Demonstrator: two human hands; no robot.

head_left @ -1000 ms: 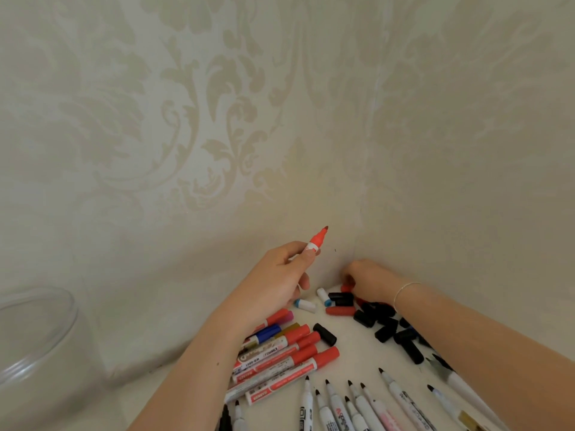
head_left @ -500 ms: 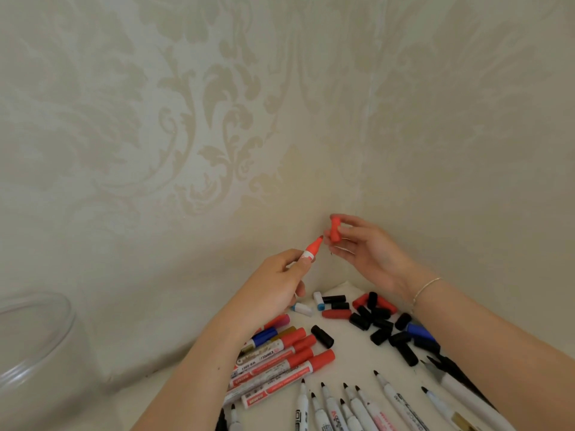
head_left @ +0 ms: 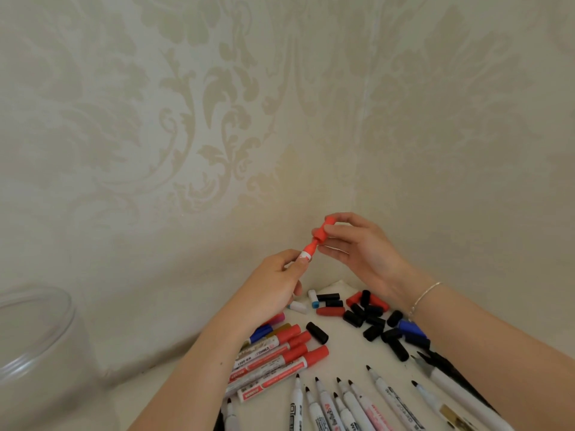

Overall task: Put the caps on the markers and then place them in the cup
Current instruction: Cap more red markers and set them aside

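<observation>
My left hand (head_left: 270,287) grips a red marker (head_left: 306,251) with its tip pointing up and to the right. My right hand (head_left: 361,247) pinches a red cap (head_left: 323,232), whose open end sits over the marker's tip. Both are raised above the white table (head_left: 345,356). A clear plastic cup (head_left: 34,346) stands at the far left, its rim towards me. Several capped red markers (head_left: 280,359) lie under my left forearm. Several uncapped markers with black tips (head_left: 339,402) lie in a row at the bottom.
A pile of loose black caps (head_left: 373,321) with red caps (head_left: 330,311) and blue caps (head_left: 410,328) lies in the table's corner under my right wrist. One black cap (head_left: 316,332) lies apart. Patterned wallpaper walls (head_left: 217,119) close the corner behind.
My right hand left the cap pile, rose with a red cap and brought it onto the tip of the marker that my left hand holds.
</observation>
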